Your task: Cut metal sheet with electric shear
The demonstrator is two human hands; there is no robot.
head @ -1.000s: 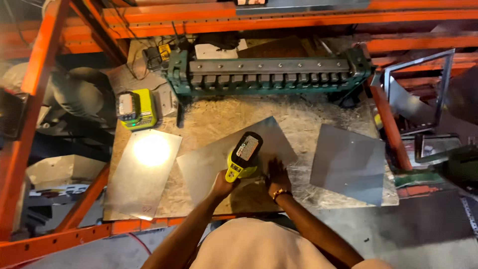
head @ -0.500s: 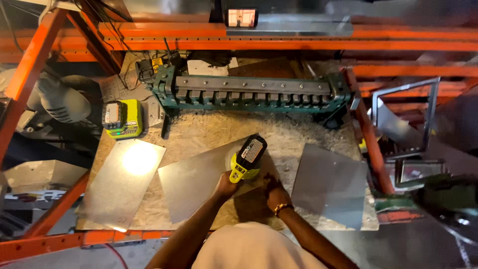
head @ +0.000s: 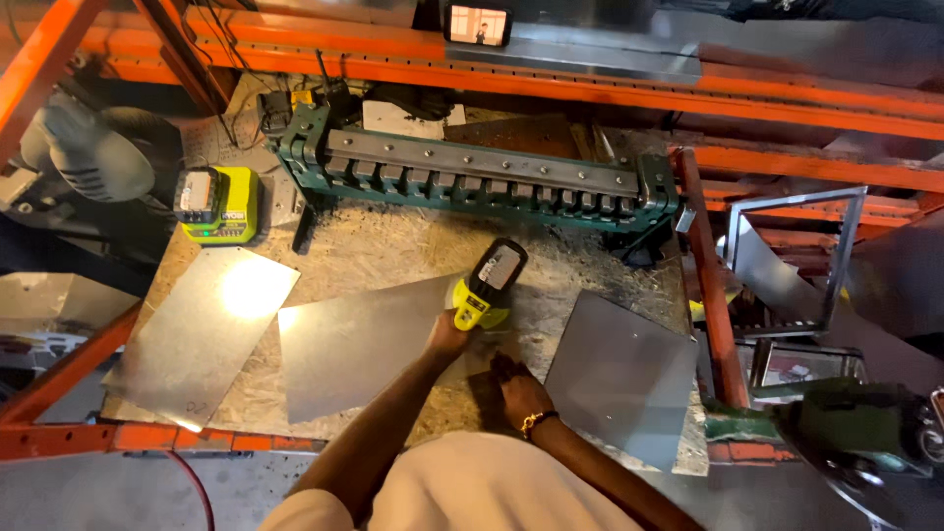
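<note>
Galvanised sheet (head: pixel 364 344) lies at centre frame on the chipboard bench (head: pixel 393 246); your left hand (head: pixel 449 337) wraps closed around the yellow-green power tool (head: pixel 487 285), its nose down on the sheet's right edge; your right hand (head: pixel 519 385) presses flat beside it, fingers spread. Compared with a second ago, the tool has barely moved, only your view has shifted. No containers show; a matching battery charger (head: pixel 216 204) sits upper left, two more sheets (head: pixel 202 334) (head: pixel 621 376) flank you.
</note>
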